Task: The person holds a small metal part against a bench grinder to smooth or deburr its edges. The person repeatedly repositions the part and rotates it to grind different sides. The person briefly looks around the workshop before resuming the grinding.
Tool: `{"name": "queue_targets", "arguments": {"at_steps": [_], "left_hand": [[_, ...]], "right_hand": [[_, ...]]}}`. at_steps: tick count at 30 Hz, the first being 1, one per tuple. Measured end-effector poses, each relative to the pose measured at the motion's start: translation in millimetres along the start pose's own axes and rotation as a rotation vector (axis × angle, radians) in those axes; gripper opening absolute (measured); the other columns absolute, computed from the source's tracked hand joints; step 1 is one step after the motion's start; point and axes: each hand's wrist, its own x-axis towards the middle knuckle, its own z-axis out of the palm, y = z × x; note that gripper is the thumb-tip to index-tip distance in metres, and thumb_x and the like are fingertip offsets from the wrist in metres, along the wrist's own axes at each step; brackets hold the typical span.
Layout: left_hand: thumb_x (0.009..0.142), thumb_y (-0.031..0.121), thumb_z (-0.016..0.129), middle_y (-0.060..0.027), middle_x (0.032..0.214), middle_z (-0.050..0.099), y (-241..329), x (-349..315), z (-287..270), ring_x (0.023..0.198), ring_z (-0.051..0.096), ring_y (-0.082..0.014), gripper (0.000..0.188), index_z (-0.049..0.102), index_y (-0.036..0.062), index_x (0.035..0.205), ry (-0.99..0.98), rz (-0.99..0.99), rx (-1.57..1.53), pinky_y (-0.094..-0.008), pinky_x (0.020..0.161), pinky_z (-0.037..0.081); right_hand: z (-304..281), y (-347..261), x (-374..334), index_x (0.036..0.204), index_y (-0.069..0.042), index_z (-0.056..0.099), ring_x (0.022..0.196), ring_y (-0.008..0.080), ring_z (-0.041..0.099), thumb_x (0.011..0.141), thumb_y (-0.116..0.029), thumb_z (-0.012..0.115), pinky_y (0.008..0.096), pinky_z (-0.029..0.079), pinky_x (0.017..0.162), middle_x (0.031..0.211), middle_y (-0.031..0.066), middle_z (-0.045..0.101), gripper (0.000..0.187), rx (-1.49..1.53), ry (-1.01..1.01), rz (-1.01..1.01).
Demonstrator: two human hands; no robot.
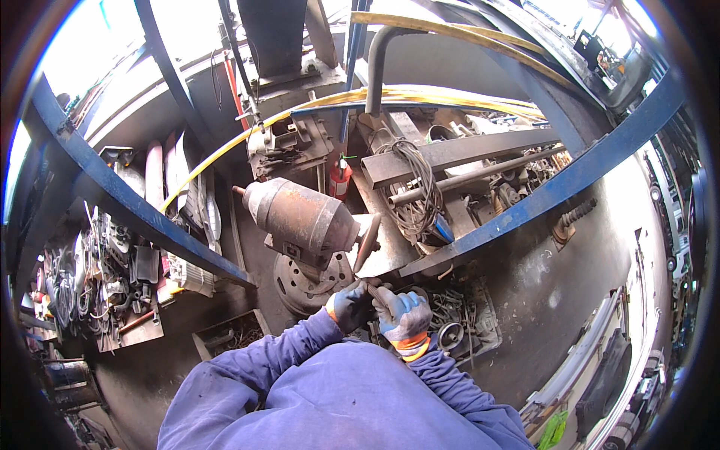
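Note:
A rusty bench grinder (300, 217) stands on a round metal base (304, 283), its grinding wheel (367, 241) on the right side. Just below the wheel, my left hand (351, 302) and my right hand (403, 313), both in blue-grey gloves with orange cuffs, hold together a short metal rod (377, 294). The rod's upper end points toward the wheel. I cannot tell whether it touches the wheel. My blue sleeves fill the lower middle of the view.
A blue steel frame bar (540, 199) crosses from right toward the grinder, another blue bar (127, 206) at left. Coiled cable (416, 195) lies on metal beams behind. A tray of metal parts (457, 319) sits right of my hands. Tools and scrap (97, 285) crowd the left.

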Motion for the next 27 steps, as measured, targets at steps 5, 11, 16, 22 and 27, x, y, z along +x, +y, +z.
{"name": "queue_targets", "arguments": {"at_steps": [5, 11, 16, 22, 27], "left_hand": [[0.101, 0.041, 0.046, -0.0090, 0.133, 0.056, -0.4, 0.8, -1.0, 0.118, 0.056, -0.0266, 0.046, 0.047, 0.0097, 0.135, 0.026, -0.031, -0.009, -0.0470, 0.098, 0.047], [0.102, 0.042, 0.045, -0.0097, 0.133, 0.056, -4.1, 5.1, 7.9, 0.119, 0.055, -0.0254, 0.047, 0.047, 0.0092, 0.135, -0.012, -0.034, 0.075, -0.0474, 0.101, 0.044], [0.102, 0.042, 0.044, -0.0100, 0.131, 0.056, -9.2, 4.1, 20.3, 0.122, 0.053, -0.0247, 0.046, 0.049, 0.0082, 0.133, -0.062, -0.036, 0.005, -0.0459, 0.104, 0.042], [0.103, 0.037, 0.039, -0.0090, 0.123, 0.061, -21.2, 0.4, -3.0, 0.111, 0.057, -0.0227, 0.039, 0.054, 0.0082, 0.125, -0.023, -0.018, -0.185, -0.0442, 0.095, 0.046], [0.103, 0.032, 0.037, -0.0076, 0.117, 0.063, -17.5, 13.3, -14.1, 0.102, 0.059, -0.0218, 0.035, 0.056, 0.0103, 0.122, -0.029, 0.077, -0.216, -0.0420, 0.087, 0.047]], "right_hand": [[-0.8, 0.5, -0.5, 0.100, -0.014, 0.068, 0.058, 0.0235, 0.054, 0.077, -0.023, 0.074, 0.0383, 0.042, 0.054, 0.064, 0.0021, 0.054, 0.025, 0.015, 0.011, 0.013], [-5.4, 6.0, -6.4, 0.101, -0.013, 0.068, 0.059, 0.0239, 0.055, 0.078, -0.023, 0.074, 0.0382, 0.043, 0.055, 0.065, 0.0024, 0.055, 0.026, 0.024, 0.019, 0.038], [-12.0, 12.9, -8.2, 0.101, -0.015, 0.070, 0.058, 0.0246, 0.054, 0.078, -0.024, 0.075, 0.0382, 0.044, 0.055, 0.062, 0.0029, 0.052, 0.025, -0.013, -0.041, 0.003], [-7.2, 19.6, -0.8, 0.102, -0.015, 0.068, 0.065, 0.0266, 0.059, 0.075, -0.025, 0.073, 0.0392, 0.047, 0.059, 0.068, 0.0055, 0.059, 0.029, 0.102, -0.213, 0.007], [-7.4, 23.6, 22.7, 0.101, -0.014, 0.067, 0.070, 0.0292, 0.064, 0.077, -0.027, 0.071, 0.0419, 0.051, 0.064, 0.075, 0.0089, 0.066, 0.027, 0.101, -0.314, -0.016]]}}
